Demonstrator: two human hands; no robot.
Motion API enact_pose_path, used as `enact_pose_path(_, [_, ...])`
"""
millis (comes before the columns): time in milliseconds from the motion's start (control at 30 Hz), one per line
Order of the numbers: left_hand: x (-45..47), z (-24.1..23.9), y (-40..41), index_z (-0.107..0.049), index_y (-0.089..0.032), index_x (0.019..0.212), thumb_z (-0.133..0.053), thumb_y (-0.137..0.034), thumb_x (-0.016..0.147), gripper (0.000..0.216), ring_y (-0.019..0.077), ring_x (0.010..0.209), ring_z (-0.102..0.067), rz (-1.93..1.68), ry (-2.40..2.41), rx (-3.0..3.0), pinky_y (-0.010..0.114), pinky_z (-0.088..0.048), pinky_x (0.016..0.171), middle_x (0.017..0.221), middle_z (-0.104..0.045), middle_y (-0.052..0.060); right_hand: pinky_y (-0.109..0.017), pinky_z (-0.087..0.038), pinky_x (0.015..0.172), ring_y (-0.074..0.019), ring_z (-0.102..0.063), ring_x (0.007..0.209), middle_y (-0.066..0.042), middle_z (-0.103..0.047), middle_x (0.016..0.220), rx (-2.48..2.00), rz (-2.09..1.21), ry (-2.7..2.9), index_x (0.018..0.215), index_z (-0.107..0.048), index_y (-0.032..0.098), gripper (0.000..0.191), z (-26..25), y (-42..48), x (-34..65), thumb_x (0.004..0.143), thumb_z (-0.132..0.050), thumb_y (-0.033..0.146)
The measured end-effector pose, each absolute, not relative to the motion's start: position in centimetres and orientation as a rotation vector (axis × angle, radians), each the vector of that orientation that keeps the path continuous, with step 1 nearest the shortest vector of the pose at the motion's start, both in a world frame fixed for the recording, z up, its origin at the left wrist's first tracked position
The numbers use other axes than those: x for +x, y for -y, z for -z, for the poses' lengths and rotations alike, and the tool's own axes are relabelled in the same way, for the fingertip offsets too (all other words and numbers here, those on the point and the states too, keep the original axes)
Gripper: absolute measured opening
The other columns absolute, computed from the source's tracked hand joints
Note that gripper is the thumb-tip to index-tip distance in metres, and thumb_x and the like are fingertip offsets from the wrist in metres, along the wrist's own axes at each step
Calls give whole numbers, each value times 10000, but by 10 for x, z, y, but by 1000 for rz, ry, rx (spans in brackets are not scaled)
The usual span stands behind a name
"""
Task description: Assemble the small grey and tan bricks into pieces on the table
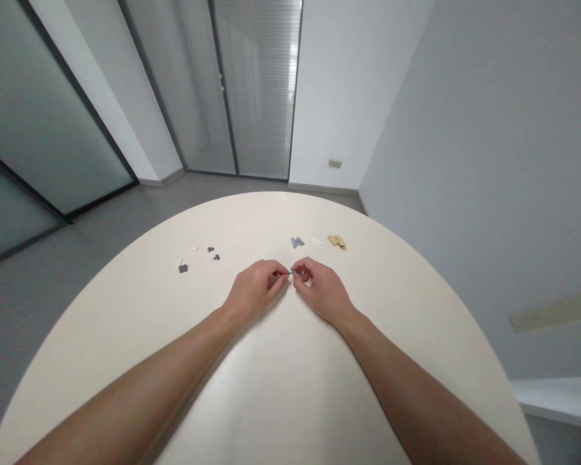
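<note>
My left hand (254, 290) and my right hand (322, 292) meet above the middle of a round cream table (290, 387). Their fingertips pinch a thin grey rod-like plastic part (286, 274) between them. A small red piece (275, 275) shows at its left end, partly hidden by my left fingers. Farther out lie small building pieces: dark grey ones (183, 268) to the left, a grey M-shaped piece (297, 242) ahead, a white plate (316, 242) beside it, and tan plates (337, 241) to the right.
The table's curved edge (271, 192) runs beyond the pieces, with a grey floor (97, 258) below it. Frosted glass partitions (43, 110) stand at the left, a door with blinds (256, 84) ahead, and a pale wall (465, 161) at the right.
</note>
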State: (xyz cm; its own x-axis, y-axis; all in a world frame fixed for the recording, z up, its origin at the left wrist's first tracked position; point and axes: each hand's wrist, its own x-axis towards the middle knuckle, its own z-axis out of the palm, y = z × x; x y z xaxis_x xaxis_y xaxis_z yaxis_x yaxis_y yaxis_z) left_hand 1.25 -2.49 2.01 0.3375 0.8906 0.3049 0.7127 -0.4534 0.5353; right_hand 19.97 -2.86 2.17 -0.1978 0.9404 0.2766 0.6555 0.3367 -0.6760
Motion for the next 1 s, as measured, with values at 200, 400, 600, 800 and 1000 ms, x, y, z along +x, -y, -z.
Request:
enact_pose_path(200, [12,-19,24,-684,-237,979,-542,-288,948,155,183,818,-641,-833,-1437,2285,331,-498,779,884,-719,24,-289,-462,741,-168,-645,802,-11,-704,852,-1395,-539,1949,941,-653,235,111,-22,28,200,867,-573,211])
enact_pose_path(400, [12,-18,24,-682,-236,982,-549,-279,942,145,186,829,-641,-815,-1406,2306,333,-496,785,897,-719,26,-290,-461,744,-172,-640,811,-13,-703,856,-1409,-536,1951,937,-651,232,116,-23,29,199,866,-566,201])
enact_pose_path(600, [12,-18,24,-680,-234,978,-568,-277,934,127,180,831,-635,-806,-1371,2329,319,-480,765,906,-717,21,-289,-456,742,-172,-641,813,-10,-704,860,-1409,-537,1951,946,-654,233,136,-22,29,200,855,-561,191])
enact_pose_path(800, [12,-19,25,-681,-233,975,-565,-288,939,133,176,822,-631,-792,-1358,2338,315,-478,755,909,-716,22,-287,-451,741,-171,-642,815,-11,-708,867,-1408,-528,1956,951,-653,233,141,-21,28,200,853,-562,191])
enact_pose_path(1000, [12,-20,25,-682,-231,982,-558,-290,943,143,178,818,-633,-813,-1416,2320,318,-481,774,889,-715,20,-286,-441,738,-165,-637,805,-9,-706,856,-1407,-528,1954,947,-655,228,124,-21,28,200,857,-573,205])
